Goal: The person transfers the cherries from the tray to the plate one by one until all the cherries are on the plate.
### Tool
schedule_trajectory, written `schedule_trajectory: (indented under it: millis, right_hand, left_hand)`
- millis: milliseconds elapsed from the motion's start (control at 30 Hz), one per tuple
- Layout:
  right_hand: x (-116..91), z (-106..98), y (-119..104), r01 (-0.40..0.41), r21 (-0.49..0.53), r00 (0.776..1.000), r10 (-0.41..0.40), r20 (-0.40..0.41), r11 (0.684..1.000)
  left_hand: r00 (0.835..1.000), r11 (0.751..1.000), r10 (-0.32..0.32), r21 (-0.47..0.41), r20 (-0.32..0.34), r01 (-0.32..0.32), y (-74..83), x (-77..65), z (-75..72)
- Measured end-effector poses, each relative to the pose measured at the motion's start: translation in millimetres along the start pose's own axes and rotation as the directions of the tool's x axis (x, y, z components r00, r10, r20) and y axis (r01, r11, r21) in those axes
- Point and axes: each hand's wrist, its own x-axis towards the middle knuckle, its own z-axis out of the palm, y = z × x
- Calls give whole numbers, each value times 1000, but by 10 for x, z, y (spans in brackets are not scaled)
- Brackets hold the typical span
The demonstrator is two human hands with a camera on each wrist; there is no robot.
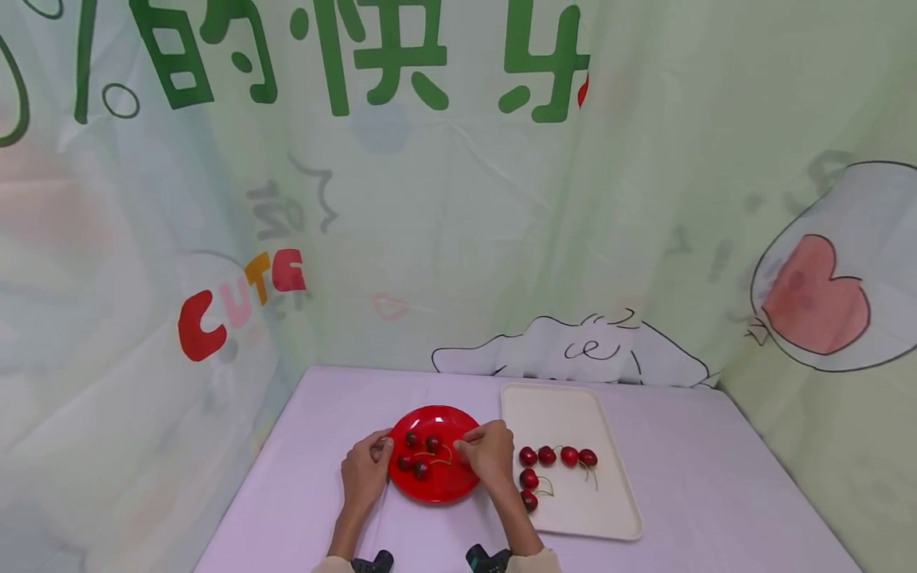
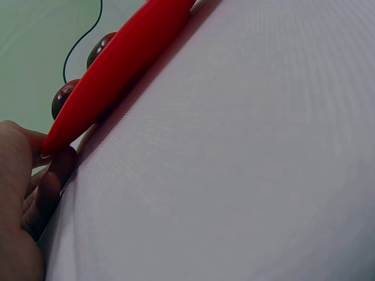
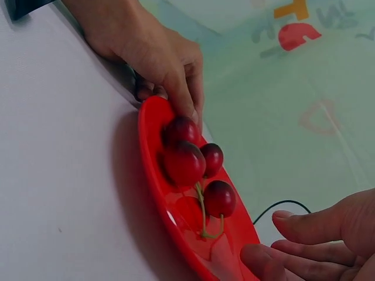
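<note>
My left hand (image 1: 366, 471) pinches the left rim of a red plate (image 1: 438, 494), with the thumb above and fingers below the edge, as the left wrist view shows. Several dark red cherries (image 1: 422, 470) with green stems lie on the plate's left half. At the plate's right side is my right hand (image 1: 489, 455), its fingertips reaching over the rim. In the right wrist view the right hand (image 3: 328, 240) has thumb and fingers spread apart, nothing between them, one fingertip right at the plate's edge.
Right of the plate lies a cream rectangular tray (image 1: 573, 509). Several cherries (image 1: 547, 456) sit on it in a row and down its left side, partly behind the right forearm. A pale cloth covers the table (image 1: 688, 461); printed curtains (image 1: 458, 239) hang behind and beside it.
</note>
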Motion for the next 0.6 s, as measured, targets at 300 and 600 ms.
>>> schedule_trajectory:
  millis: [300, 600]
  right_hand:
    - [-17, -184, -29, -53, 3, 998, 53, -25, 999]
    - [-6, -322, 49, -48, 19, 998, 48, -41, 999]
  left_hand:
    - [1000, 1000, 4, 15, -16, -4, -1, -4, -1]
    - [1000, 1000, -17, 8, 16, 17, -1, -2, 7]
